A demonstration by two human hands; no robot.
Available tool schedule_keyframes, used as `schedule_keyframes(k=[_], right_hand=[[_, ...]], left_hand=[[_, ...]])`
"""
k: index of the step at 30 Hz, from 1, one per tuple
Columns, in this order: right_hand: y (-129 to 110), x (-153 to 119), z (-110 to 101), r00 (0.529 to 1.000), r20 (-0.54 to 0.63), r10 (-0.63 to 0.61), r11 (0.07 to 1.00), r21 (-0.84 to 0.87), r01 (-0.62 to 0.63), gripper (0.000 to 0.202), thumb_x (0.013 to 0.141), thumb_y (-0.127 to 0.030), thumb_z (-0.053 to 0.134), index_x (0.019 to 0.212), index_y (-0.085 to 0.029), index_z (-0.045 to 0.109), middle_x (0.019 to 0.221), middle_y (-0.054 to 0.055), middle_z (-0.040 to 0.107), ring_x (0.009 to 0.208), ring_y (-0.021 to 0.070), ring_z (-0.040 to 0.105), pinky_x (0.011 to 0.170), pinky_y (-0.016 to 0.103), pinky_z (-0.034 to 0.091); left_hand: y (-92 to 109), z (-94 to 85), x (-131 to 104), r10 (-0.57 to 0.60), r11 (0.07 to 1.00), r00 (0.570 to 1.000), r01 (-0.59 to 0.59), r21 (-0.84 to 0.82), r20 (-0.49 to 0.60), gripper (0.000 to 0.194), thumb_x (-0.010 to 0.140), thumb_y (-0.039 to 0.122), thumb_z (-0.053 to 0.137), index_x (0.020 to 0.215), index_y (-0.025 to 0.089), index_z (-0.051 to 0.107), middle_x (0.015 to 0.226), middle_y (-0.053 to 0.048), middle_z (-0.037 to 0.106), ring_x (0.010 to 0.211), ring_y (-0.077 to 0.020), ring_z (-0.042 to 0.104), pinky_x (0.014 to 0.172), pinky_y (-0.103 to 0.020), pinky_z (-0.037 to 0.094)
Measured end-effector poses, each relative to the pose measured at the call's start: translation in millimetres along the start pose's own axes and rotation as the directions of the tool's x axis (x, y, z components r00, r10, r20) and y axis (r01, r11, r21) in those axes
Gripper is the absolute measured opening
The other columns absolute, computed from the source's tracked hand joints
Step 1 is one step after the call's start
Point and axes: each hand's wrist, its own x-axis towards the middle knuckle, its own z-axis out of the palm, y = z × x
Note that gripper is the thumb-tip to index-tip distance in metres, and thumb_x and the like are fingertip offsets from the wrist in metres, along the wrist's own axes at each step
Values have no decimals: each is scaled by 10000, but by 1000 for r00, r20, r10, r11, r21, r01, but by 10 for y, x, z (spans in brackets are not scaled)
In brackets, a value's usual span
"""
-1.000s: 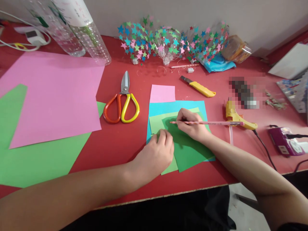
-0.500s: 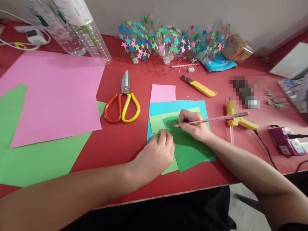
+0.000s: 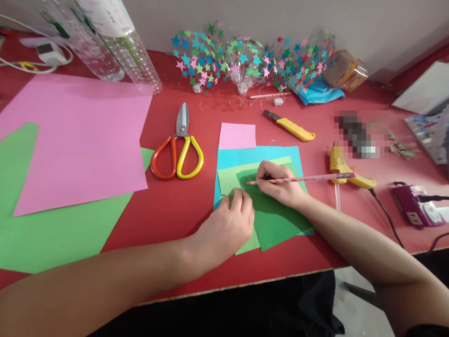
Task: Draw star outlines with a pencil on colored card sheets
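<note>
Pencil [image 3: 315, 178], pinched in the right hand [image 3: 278, 183], tips farther left than a moment ago over dark green paper [image 3: 277, 220] layered atop light green paper [image 3: 228, 178], suggesting drawing under way, while the left hand [image 3: 235, 215], fingers curled, grip unclear, rests alongside.

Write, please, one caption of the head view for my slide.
Left hand on layered paper, right hand holding a pencil over the dark green sheet, scissors lying to the left.

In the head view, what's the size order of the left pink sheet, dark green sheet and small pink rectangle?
1. Left pink sheet
2. Dark green sheet, partly covered
3. Small pink rectangle
</note>
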Motion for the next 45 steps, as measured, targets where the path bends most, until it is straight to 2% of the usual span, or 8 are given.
schedule_keyframes(k=[10,16,22,26,39,45], right_hand=[[-42,-4,16,999,37,-1,997,-76,4,120,836,-151,540,729,-186,499,637,-46,491,561,74,415,514,209,328],[-67,2,22,999,44,12,996,-89,-8,106,833,-155,533,735,-185,505,647,-41,508,561,73,430,517,209,335],[-51,-18,27,1000,-13,-17,996,-86,16,140,793,-103,519,708,-197,460,615,-59,443,539,69,360,495,209,287],[-48,-31,27,998,-56,13,995,-94,-18,161,775,-96,511,688,-205,432,590,-65,418,526,72,337,488,216,265],[-15,-32,22,988,-136,67,996,-45,-74,162,741,-100,515,665,-210,422,567,-71,415,505,74,347,486,229,270],[-23,-29,13,989,-136,58,997,-39,-63,162,740,-97,513,663,-210,425,556,-72,412,500,74,343,479,226,269]], left_hand=[[4,-7,11,-2,1000,1000,2,19,7,389,844,-1,403,1128,-19,668,1083,-243,693,1007,-304,678,735,-329,579],[-1,-17,6,2,1000,1000,-2,16,9,387,847,2,402,1128,-22,667,1084,-247,691,1013,-307,679,735,-328,580],[-6,-13,-5,10,1000,1000,-10,15,11,386,847,10,405,1127,-15,669,1094,-240,691,1019,-308,676,746,-329,578],[-3,-3,-2,4,1000,1000,-4,11,3,381,847,9,405,1112,-1,679,1091,-228,696,1014,-300,677,754,-327,578],[-6,-1,-4,10,1000,1000,-9,-22,14,350,861,21,429,1116,-19,665,1109,-256,677,1036,-317,667,758,-346,568],[-5,4,-8,8,999,1000,-8,-33,13,329,852,24,458,1105,-27,662,1094,-264,674,1021,-324,666,745,-352,561]])
